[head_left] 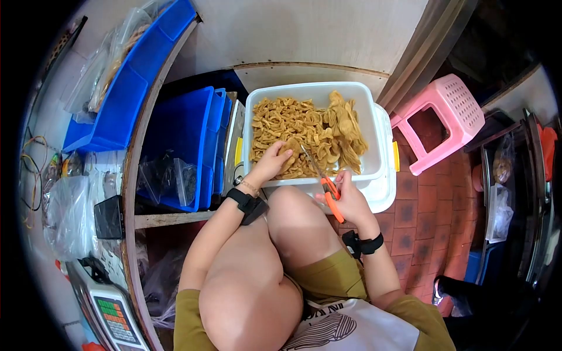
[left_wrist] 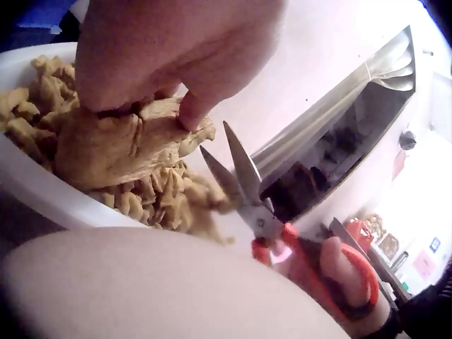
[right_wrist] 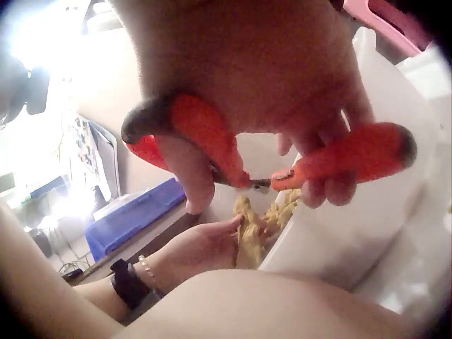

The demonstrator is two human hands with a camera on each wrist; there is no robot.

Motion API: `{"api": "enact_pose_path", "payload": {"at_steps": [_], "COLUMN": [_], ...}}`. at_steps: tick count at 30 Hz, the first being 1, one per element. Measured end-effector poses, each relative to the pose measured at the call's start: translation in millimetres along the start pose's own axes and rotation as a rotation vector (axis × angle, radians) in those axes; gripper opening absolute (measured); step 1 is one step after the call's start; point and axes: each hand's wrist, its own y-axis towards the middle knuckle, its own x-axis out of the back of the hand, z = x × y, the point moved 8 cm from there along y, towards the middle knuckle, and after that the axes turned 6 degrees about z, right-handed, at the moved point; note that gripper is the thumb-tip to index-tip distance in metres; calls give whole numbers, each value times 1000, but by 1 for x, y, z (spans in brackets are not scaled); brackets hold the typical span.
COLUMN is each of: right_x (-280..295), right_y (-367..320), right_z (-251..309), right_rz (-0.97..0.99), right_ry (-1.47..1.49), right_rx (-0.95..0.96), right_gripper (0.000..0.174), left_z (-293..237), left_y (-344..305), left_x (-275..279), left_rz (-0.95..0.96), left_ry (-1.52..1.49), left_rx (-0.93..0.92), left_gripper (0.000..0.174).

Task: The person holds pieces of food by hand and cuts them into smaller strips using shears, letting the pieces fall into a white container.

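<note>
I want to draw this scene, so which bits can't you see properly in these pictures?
Scissors blades: right wrist view, mostly hidden behind the right hand.
Tan piece: left wrist view, top covered by the left hand pinching it.
White tub bottom: head view, buried under cut pieces.
Scale labels: head view, too small.

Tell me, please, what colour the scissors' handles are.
Orange handles, clearest in the right wrist view.
</note>
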Motion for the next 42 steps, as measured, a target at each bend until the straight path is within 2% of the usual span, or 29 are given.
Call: {"api": "enact_pose_path", "payload": {"at_steps": [2, 4, 8, 11, 17, 19, 26, 28, 31, 35, 38, 40, 41, 42], "right_x": [4, 9, 10, 12, 4, 3, 0, 1, 3, 7, 4, 6, 7, 7], "right_y": [-1, -2, 0, -1, -2, 0, 0, 1, 1, 3, 5, 1, -1, -2], "right_z": [5, 12, 9, 13, 12, 11, 21, 24, 35, 42, 37, 40, 40, 38], "right_rz": [-35, -30, 4, -8, 87, 88, 65, 56, 33, -9, -37, -26, -15, -15], "right_ry": [35, 46, 82, 53, 96, 92, 153, 114, 55, -44, 9, 73, 138, 139], "right_rx": [17, -4, -80, -54, -14, -11, 28, 12, -13, -49, 4, 16, 26, 26], "right_gripper": [71, 70, 68, 69, 72, 72, 71, 71, 69, 68, 69, 68, 67, 67], "left_z": [3, 6, 7, 6, -14, -14, -4, -20, -17, -20, -21, -23, -22, -29], "left_y": [2, 4, 3, 3, -6, -5, 3, 1, 1, -6, -4, -5, -4, -4], "left_x": [3, 16, 20, 21, 7, -5, -15, -16, -17, -16, -10, -4, -4, -4], "left_rz": [-26, -147, -146, -146, -108, 34, 114, 71, 114, 123, 65, -17, -17, -28], "left_ry": [-24, 39, 42, 73, -127, -178, 2, 39, 163, 125, 189, 52, 52, 58], "left_rx": [-5, -84, -84, -66, -60, -41, -84, -258, -164, -37, -86, -134, -134, -209], "left_gripper": [29, 28, 29, 29, 29, 28, 24, 23, 24, 25, 25, 22, 22, 22]}}
